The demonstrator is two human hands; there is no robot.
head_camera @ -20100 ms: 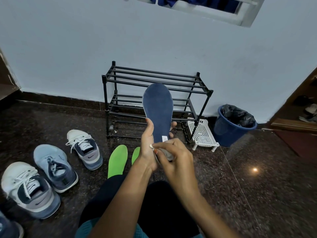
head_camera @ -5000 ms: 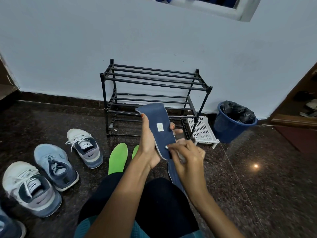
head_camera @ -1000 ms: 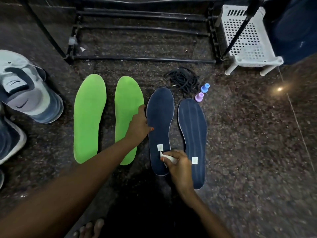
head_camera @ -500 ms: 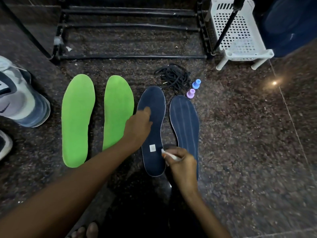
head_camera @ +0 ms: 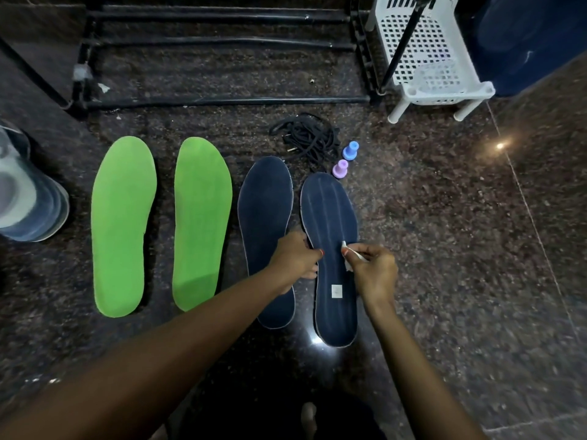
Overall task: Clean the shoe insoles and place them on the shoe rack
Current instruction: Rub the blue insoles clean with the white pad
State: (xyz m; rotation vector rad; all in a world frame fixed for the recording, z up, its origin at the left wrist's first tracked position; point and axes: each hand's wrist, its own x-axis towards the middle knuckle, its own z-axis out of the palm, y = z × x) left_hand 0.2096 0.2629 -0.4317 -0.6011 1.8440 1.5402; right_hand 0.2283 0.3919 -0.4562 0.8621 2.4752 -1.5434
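Pinching a white wipe (head_camera: pixel 348 253) between curled fingers of the right hand (head_camera: pixel 372 272), down on the striped navy insole (head_camera: pixel 330 217) lying flat on the floor (head_camera: pixel 444 249). Gripping that insole's left edge with the left hand (head_camera: pixel 293 259), fingers clamped, thumb on top. Lying alongside: plain navy insole (head_camera: pixel 266 211), green insoles (head_camera: pixel 122 223), in front of the shoe rack (head_camera: pixel 222 100).

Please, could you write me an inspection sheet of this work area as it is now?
Surface: dark speckled stone floor, glossy.
Job's things: left green insole, right green insole, left navy insole, right navy insole lie flat in a row; shoe rack behind them.
Clutter: black laces, blue plastic piece, purple plastic piece, sneaker.
Grippers: left hand holds the right navy insole's edge; right hand pinches a white wipe on it.
Cables: nothing seen.
Surroundings: white basket, blue bin.
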